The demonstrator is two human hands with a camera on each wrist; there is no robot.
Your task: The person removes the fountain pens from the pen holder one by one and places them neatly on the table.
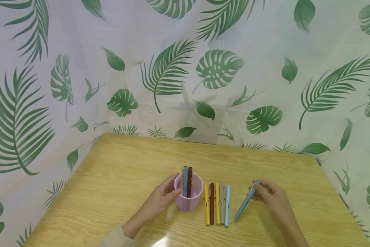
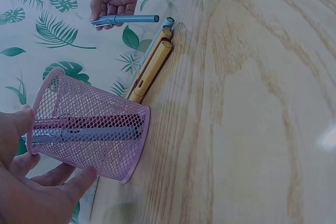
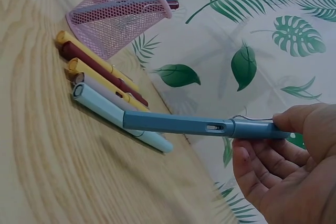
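Observation:
My right hand (image 1: 272,195) pinches a blue pen (image 3: 184,124) by its clip end, its other end slanting down toward the table. With thumb and fingers, my left hand (image 1: 161,199) grips the side of a pink mesh pen cup (image 2: 89,156). Inside the cup stand a blue pen (image 1: 185,181) and a dark red pen (image 1: 189,181). Between cup and right hand lies a row of pens: a yellow pen (image 1: 206,206), a dark red pen (image 1: 212,206), another yellow pen (image 1: 217,206), a greyish pen (image 1: 222,206) and a light blue pen (image 1: 227,206).
The wood-grain table (image 1: 126,164) bears the cup and pens. A white curtain (image 1: 172,113) with green leaf prints hangs behind the table's far edge and along its sides.

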